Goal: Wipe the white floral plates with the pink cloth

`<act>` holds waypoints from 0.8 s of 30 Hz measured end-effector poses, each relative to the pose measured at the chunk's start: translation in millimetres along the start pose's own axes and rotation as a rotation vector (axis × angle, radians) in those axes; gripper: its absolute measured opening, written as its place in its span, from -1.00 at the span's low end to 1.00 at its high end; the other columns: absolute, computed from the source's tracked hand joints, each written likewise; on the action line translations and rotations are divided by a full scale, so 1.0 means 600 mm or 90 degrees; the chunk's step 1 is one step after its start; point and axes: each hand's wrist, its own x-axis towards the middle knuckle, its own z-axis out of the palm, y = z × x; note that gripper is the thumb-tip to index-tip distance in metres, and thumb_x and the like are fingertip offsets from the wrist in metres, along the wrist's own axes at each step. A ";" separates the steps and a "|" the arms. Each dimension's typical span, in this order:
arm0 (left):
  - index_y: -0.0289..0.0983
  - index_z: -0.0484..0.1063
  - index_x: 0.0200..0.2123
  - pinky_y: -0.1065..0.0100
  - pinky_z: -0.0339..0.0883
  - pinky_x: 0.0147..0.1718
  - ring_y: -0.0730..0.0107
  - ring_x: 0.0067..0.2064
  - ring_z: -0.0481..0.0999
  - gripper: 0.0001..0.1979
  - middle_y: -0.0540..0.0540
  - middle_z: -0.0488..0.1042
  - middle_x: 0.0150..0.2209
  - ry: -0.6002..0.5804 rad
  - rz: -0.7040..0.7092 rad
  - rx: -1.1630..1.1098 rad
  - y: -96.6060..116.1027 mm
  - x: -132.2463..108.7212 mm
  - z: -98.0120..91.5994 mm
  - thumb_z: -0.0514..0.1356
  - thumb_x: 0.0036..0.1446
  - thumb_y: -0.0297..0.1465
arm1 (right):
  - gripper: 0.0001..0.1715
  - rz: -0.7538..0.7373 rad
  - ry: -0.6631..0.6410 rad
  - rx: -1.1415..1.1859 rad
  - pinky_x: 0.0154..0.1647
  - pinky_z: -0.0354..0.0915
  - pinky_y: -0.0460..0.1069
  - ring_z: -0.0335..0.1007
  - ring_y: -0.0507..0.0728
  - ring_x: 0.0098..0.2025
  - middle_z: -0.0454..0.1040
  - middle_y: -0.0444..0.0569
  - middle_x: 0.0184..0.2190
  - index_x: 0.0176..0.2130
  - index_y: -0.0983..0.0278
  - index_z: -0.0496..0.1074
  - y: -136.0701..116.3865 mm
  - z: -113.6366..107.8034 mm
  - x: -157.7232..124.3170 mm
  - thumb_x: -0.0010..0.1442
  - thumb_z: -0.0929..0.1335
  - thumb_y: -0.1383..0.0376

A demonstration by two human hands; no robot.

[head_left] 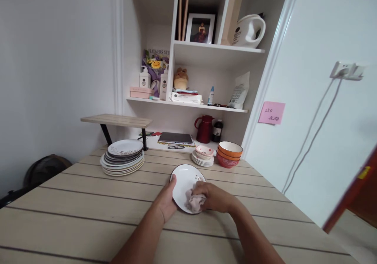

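A white plate (pixel 183 181) with a dark rim and a small floral print is tilted up toward me above the wooden table. My left hand (pixel 167 199) grips its left edge, thumb over the rim and fingers underneath. On the lower right of the plate's face, my right hand (pixel 214 196) is closed on a crumpled pale cloth (pixel 195 202) and presses it against the surface. Part of the plate's right side is hidden behind the right hand and the cloth.
A stack of plates (pixel 123 162) stands at the left beside a small raised shelf (pixel 117 120). Towards the back right are small dishes (pixel 203 156) and stacked orange and red bowls (pixel 229 154). Behind them stand a red jug (pixel 204 129), a dark bottle (pixel 217 131) and a laptop (pixel 176 138).
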 end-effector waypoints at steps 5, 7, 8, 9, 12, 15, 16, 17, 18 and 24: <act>-0.42 0.31 0.19 0.08 0.19 0.17 -0.01 0.13 0.45 -0.27 -0.37 0.52 0.02 -0.046 -0.024 0.016 0.003 0.003 0.004 0.05 0.18 0.04 | -0.74 -0.060 0.129 0.020 -0.13 0.23 -0.08 0.36 0.08 -0.17 0.42 -0.11 -0.27 -0.33 0.19 0.55 -0.021 0.050 0.042 0.02 0.34 0.47; -0.39 0.32 0.19 0.08 0.20 0.16 0.01 0.14 0.45 -0.23 -0.35 0.52 0.03 -0.043 -0.024 0.016 0.002 0.004 0.004 0.00 0.16 0.10 | -0.73 -0.041 0.232 -0.027 -0.17 0.21 -0.09 0.36 0.08 -0.19 0.41 -0.09 -0.25 -0.28 0.17 0.54 -0.022 0.066 0.060 0.06 0.32 0.45; -0.37 0.31 0.19 0.09 0.19 0.16 0.02 0.14 0.44 -0.23 -0.34 0.52 0.03 -0.036 -0.020 0.016 0.002 0.005 0.004 -0.01 0.15 0.11 | -0.72 -0.017 0.280 -0.061 -0.19 0.20 -0.09 0.36 0.08 -0.20 0.40 -0.08 -0.23 -0.25 0.15 0.54 -0.021 0.070 0.067 0.08 0.32 0.43; -0.35 0.31 0.20 0.10 0.19 0.17 0.03 0.15 0.44 -0.23 -0.32 0.52 0.04 -0.030 -0.017 0.016 0.001 0.006 0.004 0.00 0.15 0.11 | -0.72 0.011 0.320 -0.096 -0.21 0.19 -0.08 0.36 0.08 -0.21 0.40 -0.08 -0.21 -0.21 0.13 0.53 -0.018 0.072 0.072 0.10 0.32 0.40; -0.34 0.29 0.21 0.12 0.19 0.17 0.05 0.17 0.42 -0.29 -0.32 0.50 0.07 -0.012 -0.017 0.022 -0.001 0.004 0.005 0.07 0.16 0.04 | -0.71 0.103 0.382 -0.188 -0.27 0.15 -0.07 0.36 0.11 -0.20 0.40 -0.05 -0.16 -0.12 0.09 0.52 -0.005 0.062 0.077 0.16 0.32 0.32; -0.32 0.28 0.22 0.13 0.19 0.18 0.07 0.16 0.42 -0.37 -0.31 0.48 0.09 0.018 -0.014 0.031 0.000 0.000 0.007 0.13 0.19 -0.07 | -0.67 0.199 0.355 -0.243 -0.27 0.13 -0.05 0.37 0.15 -0.18 0.41 -0.02 -0.10 -0.06 0.09 0.50 0.012 0.041 0.066 0.18 0.31 0.30; -0.32 0.27 0.22 0.12 0.20 0.17 0.07 0.16 0.43 -0.38 -0.31 0.48 0.09 0.032 -0.012 0.034 0.000 -0.002 0.007 0.14 0.20 -0.10 | -0.65 0.227 0.335 -0.254 -0.26 0.12 -0.04 0.37 0.15 -0.17 0.40 -0.01 -0.08 -0.05 0.09 0.49 0.018 0.033 0.059 0.17 0.30 0.32; -0.32 0.26 0.23 0.11 0.20 0.17 0.07 0.15 0.44 -0.38 -0.32 0.49 0.09 0.047 -0.010 0.036 0.001 -0.003 0.006 0.15 0.20 -0.12 | -0.63 0.251 0.313 -0.262 -0.26 0.12 -0.04 0.37 0.15 -0.17 0.40 0.00 -0.07 -0.04 0.09 0.49 0.023 0.026 0.051 0.17 0.30 0.33; -0.33 0.25 0.24 0.10 0.21 0.17 0.06 0.14 0.44 -0.38 -0.33 0.49 0.08 0.060 -0.010 0.036 0.000 -0.004 0.005 0.16 0.20 -0.13 | -0.62 0.263 0.296 -0.265 -0.26 0.12 -0.04 0.38 0.15 -0.18 0.41 0.01 -0.09 -0.06 0.10 0.49 0.027 0.019 0.042 0.15 0.29 0.36; -0.30 0.17 0.29 0.03 0.21 0.16 0.02 0.11 0.48 -0.33 -0.35 0.49 0.07 0.038 0.006 0.015 -0.004 0.002 -0.003 0.20 0.17 -0.16 | -0.73 0.152 0.066 -0.170 -0.19 0.17 -0.06 0.37 0.13 -0.19 0.47 -0.07 -0.24 -0.25 0.18 0.53 0.020 -0.008 -0.002 -0.06 0.43 0.33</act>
